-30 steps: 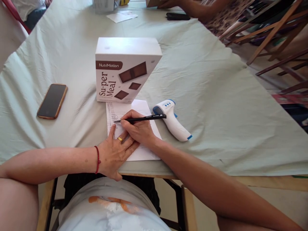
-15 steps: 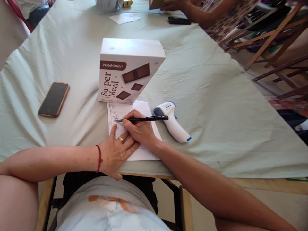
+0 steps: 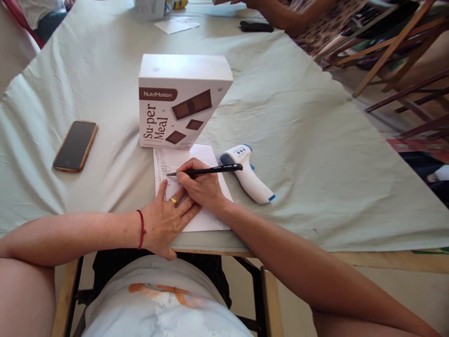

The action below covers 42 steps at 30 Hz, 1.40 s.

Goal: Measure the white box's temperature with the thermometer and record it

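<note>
At the near table edge, my right hand (image 3: 201, 187) gripped the slim black pen (image 3: 205, 172), tip on the white printed paper sheet (image 3: 206, 154), while my left hand (image 3: 168, 220), flat and unclenched, pinned that sheet; firm pinning and light strokes seemed advisable.

You write on matt white paper (image 3: 206, 157) with a glossy black plastic pen (image 3: 206, 171), over a creased, pale green cloth (image 3: 298, 140). Beside you: a smooth cardboard box (image 3: 175, 100), a shiny plastic thermometer (image 3: 250, 178), a glossy-screened phone (image 3: 75, 146).
</note>
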Available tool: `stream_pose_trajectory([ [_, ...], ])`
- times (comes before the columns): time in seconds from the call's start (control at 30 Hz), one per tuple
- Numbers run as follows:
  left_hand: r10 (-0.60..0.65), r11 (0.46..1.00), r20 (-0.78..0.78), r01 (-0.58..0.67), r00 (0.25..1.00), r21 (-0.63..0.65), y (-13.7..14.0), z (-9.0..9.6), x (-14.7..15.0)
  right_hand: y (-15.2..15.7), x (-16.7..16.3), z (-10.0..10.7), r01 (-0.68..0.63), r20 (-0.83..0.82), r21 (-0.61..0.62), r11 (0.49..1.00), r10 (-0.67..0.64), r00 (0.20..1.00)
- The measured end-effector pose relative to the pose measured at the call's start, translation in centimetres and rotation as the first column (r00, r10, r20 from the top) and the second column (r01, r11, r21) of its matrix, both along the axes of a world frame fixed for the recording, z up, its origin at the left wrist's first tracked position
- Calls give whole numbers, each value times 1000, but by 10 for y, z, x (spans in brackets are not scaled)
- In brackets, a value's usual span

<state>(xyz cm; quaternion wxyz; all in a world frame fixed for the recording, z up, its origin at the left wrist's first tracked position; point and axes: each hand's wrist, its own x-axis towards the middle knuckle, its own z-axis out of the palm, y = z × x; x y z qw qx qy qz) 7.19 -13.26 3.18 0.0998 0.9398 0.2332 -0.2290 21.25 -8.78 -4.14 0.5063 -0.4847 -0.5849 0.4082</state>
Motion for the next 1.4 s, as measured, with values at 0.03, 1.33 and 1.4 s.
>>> stream_pose_trajectory([
  [0.03, 5, 1000, 7, -5, 1000, 2, 0, 0, 0, 0, 0, -1, -6, 8, -3, 1000, 6, 1000],
  [1.33, 6, 1000, 4, -6, 1000, -2, 1, 0, 1, 0, 1, 1, 39, 5, -4, 999, -39, 999],
  [1.4, 0, 1000, -9, 0, 1000, -5, 0, 0, 1, 0, 2, 2, 27, 11, -7, 1000, -27, 1000],
])
